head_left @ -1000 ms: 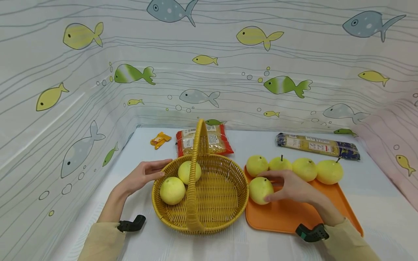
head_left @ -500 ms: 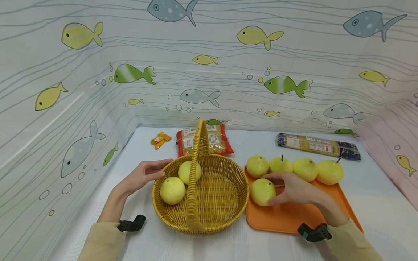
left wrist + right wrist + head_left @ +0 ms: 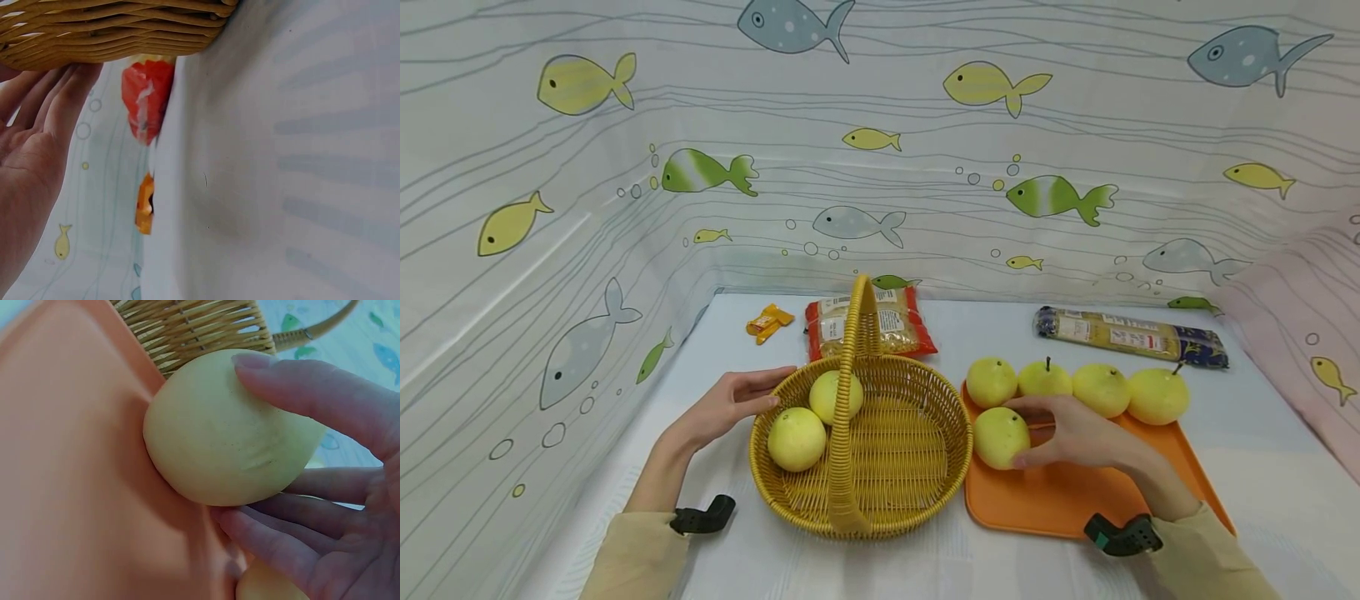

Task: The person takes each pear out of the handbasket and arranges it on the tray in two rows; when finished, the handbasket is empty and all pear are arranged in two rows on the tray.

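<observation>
Over the left side of an orange tray (image 3: 1037,508), my right hand (image 3: 1078,429) holds a round yellow pear (image 3: 1000,439) between thumb and fingers. Seen from the right wrist, the thumb lies along one side of the pear (image 3: 219,431) and the fingers reach round the other. My left hand (image 3: 733,404) rests against the left outer side of a wicker basket (image 3: 760,492), its fingers extended and the thumb at the rim. Two more pears, one in front (image 3: 796,439) and one behind (image 3: 825,396), sit in the left part of that basket, partly behind its tall handle (image 3: 841,433).
Several pears (image 3: 1101,389) stand in a row along the tray's far edge. Behind the basket lies a red-ended clear food packet (image 3: 891,321), with a small orange packet (image 3: 769,322) to its left. A long noodle-like package (image 3: 1120,335) lies at the back right.
My right hand and its pear shift slightly right and toward me, then the pear comes back a little. The left hand and the basket stay put.
</observation>
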`<state>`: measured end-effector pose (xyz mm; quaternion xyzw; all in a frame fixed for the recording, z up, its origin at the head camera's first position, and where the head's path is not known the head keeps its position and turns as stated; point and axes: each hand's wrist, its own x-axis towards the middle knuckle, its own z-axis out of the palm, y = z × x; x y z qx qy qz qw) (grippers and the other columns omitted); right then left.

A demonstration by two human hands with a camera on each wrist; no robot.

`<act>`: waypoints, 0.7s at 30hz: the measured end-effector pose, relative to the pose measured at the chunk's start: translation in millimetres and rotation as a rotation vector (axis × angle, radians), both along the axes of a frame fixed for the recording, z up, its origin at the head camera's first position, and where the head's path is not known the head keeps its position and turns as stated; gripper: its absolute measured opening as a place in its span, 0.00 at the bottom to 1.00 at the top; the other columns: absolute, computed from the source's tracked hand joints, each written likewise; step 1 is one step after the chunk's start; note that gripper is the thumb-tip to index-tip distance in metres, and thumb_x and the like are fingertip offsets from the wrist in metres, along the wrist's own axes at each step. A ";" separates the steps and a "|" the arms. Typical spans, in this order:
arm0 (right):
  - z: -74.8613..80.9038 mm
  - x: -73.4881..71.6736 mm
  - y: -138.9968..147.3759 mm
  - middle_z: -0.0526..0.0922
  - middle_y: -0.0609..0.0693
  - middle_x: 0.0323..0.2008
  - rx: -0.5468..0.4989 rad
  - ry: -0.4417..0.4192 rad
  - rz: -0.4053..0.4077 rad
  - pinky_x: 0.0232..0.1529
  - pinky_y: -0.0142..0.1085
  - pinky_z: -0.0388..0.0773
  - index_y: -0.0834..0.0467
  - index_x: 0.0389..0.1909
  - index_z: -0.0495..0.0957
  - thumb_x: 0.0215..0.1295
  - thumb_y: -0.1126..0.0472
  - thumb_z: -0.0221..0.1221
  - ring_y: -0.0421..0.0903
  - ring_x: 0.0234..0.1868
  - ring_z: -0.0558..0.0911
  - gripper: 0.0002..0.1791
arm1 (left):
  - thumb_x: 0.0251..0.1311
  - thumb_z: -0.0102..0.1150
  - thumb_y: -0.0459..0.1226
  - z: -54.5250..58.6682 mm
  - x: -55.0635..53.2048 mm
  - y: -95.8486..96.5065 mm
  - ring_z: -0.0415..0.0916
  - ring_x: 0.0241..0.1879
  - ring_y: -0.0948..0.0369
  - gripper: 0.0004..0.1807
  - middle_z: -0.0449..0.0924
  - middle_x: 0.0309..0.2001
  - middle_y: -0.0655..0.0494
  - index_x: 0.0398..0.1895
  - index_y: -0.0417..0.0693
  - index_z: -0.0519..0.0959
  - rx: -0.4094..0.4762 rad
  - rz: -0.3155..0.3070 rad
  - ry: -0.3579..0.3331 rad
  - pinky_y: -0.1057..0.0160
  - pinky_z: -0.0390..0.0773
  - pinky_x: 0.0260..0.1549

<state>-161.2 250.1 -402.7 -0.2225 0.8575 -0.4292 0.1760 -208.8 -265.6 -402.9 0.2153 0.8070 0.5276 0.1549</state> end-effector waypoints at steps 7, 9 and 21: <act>-1.2 -0.5 -0.1 0.78 0.61 0.61 -0.014 0.008 0.000 0.54 0.41 0.81 0.65 0.67 0.71 0.54 0.52 0.75 0.59 0.60 0.79 0.42 | 0.71 0.57 0.39 0.9 0.7 0.1 0.73 0.62 0.71 0.29 0.67 0.72 0.45 0.73 0.44 0.67 -0.003 0.003 0.004 0.74 0.73 0.56; -1.3 -0.7 -0.5 0.78 0.61 0.61 -0.011 0.011 -0.005 0.54 0.42 0.81 0.65 0.67 0.71 0.54 0.51 0.75 0.58 0.60 0.79 0.42 | 0.71 0.57 0.38 1.1 0.9 0.1 0.73 0.62 0.70 0.29 0.67 0.72 0.45 0.73 0.44 0.67 -0.002 0.002 0.004 0.74 0.73 0.56; -3.9 -2.1 1.2 0.80 0.54 0.61 0.026 0.031 -0.020 0.57 0.45 0.79 0.58 0.66 0.73 0.52 0.48 0.75 0.55 0.61 0.79 0.41 | 0.71 0.57 0.39 1.4 1.1 0.5 0.73 0.63 0.68 0.29 0.67 0.72 0.46 0.73 0.45 0.67 -0.005 0.003 -0.002 0.74 0.72 0.57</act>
